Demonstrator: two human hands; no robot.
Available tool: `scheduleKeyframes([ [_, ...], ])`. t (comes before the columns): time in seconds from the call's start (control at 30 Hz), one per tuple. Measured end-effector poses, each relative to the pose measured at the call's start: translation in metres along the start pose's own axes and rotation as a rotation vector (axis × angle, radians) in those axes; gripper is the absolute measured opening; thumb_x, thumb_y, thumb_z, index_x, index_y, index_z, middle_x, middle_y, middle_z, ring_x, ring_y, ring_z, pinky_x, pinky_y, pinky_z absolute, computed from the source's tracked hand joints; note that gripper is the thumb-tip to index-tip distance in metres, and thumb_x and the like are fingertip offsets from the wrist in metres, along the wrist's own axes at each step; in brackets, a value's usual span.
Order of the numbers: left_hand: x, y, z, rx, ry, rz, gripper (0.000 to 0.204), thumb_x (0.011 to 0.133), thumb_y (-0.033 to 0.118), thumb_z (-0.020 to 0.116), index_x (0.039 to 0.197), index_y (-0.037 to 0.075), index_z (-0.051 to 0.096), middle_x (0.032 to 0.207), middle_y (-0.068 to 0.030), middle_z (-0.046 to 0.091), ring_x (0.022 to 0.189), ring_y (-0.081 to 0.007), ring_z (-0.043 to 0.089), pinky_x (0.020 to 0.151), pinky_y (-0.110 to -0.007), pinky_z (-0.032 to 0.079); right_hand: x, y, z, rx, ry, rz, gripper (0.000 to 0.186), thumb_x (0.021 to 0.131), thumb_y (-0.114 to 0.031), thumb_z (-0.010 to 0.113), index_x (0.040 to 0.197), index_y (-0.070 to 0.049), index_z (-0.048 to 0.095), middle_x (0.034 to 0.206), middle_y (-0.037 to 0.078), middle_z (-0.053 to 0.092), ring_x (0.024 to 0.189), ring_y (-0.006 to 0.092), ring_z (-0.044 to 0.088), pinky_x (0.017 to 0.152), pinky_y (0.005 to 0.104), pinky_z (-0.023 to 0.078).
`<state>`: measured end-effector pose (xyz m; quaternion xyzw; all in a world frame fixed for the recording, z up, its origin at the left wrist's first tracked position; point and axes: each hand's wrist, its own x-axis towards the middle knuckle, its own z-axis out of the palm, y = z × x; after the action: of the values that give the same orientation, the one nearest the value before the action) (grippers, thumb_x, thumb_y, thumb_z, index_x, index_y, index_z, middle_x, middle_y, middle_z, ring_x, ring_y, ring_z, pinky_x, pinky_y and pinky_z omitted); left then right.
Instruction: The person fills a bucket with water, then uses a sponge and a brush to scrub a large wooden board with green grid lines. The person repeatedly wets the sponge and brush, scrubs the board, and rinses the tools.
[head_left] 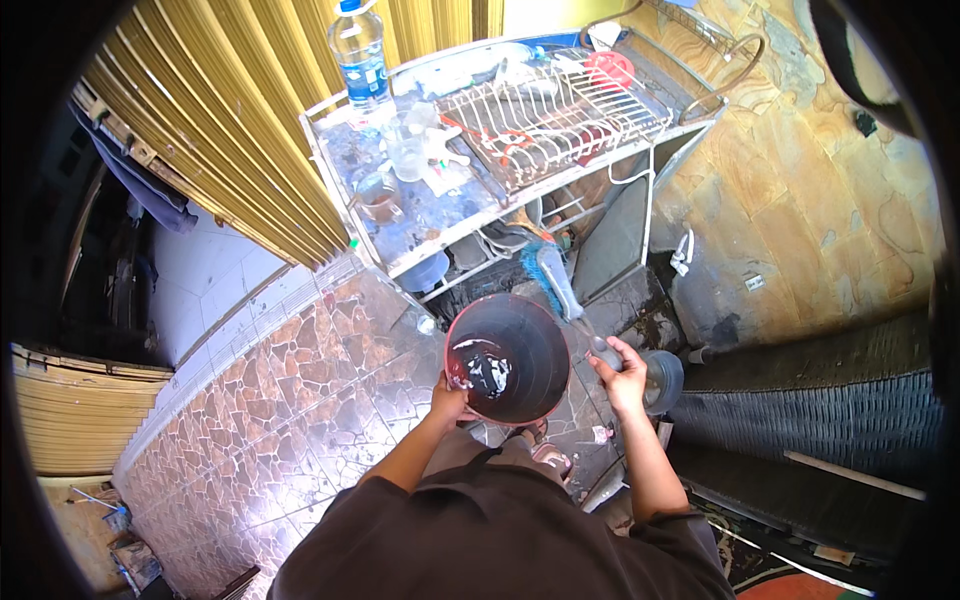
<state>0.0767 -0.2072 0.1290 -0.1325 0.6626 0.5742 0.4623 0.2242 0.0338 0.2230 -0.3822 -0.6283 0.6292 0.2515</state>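
Note:
My left hand (pixel 450 400) grips the rim of a round, dark pot (pixel 520 350) with a reddish edge, held open side up above the tiled floor; white patches or glints show inside it. My right hand (pixel 622 380) is closed on the grey handle of a scrub brush (pixel 550 275) with blue bristles, whose head is beyond the pot, in front of the metal cart. A clear round container (pixel 665 372) stands behind my right hand, partly hidden by it.
A metal cart (pixel 430 260) ahead carries a water bottle (pixel 362 70), cups (pixel 405 155), a wire rack (pixel 555 120) and a red dish (pixel 610 68). Yellow folding shutters (pixel 200 100) are left, a stone-tiled wall or floor (pixel 800 180) right, a dark woven surface (pixel 800 390) lower right.

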Motion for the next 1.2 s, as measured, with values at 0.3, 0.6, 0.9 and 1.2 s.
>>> scheduleKeyframes([
  [0.3, -0.007, 0.014, -0.082, -0.097, -0.069, -0.087, 0.071, 0.066, -0.005, 0.042, 0.129, 0.02, 0.022, 0.111, -0.0123, 0.047, 0.084, -0.0355, 0.058, 0.059, -0.049, 0.054, 0.028, -0.053, 0.176, 0.06, 0.045, -0.273, 0.038, 0.071, 0.003, 0.063, 0.107, 0.002, 0.052, 0.084, 0.007, 0.06, 0.068, 0.0102, 0.056, 0.057, 0.0226, 0.046],
  [0.6, -0.013, 0.022, -0.079, -0.026, -0.143, -0.041, 0.069, 0.065, -0.005, 0.043, 0.128, 0.018, 0.027, 0.099, -0.0128, 0.053, 0.072, -0.0313, 0.06, 0.054, -0.048, 0.053, 0.083, -0.069, 0.254, -0.665, 0.081, -0.524, 0.06, 0.071, -0.022, 0.067, 0.122, -0.003, 0.042, 0.109, 0.021, 0.052, 0.097, 0.0356, 0.053, 0.084, 0.0394, 0.042],
  [0.9, -0.053, 0.051, -0.037, 0.069, -0.27, -0.013, 0.042, 0.068, 0.003, 0.048, 0.109, 0.004, 0.039, 0.089, -0.0177, 0.058, 0.068, -0.0304, 0.062, 0.056, -0.04, 0.055, 0.026, -0.029, 0.121, -0.483, 0.085, -0.252, 0.034, 0.071, -0.02, 0.066, 0.098, -0.002, 0.059, 0.091, 0.014, 0.061, 0.08, 0.0229, 0.061, 0.071, 0.0315, 0.047],
  [1.2, -0.092, 0.071, -0.001, 0.293, -0.472, 0.061, 0.055, 0.071, -0.004, 0.043, 0.123, 0.011, 0.036, 0.09, -0.0096, 0.055, 0.068, -0.0221, 0.062, 0.051, -0.036, 0.055, -0.008, 0.088, 0.083, -1.078, -0.275, 0.525, 0.036, 0.072, -0.014, 0.057, 0.107, -0.004, 0.058, 0.115, 0.015, 0.054, 0.107, 0.0275, 0.051, 0.088, 0.0347, 0.044],
])
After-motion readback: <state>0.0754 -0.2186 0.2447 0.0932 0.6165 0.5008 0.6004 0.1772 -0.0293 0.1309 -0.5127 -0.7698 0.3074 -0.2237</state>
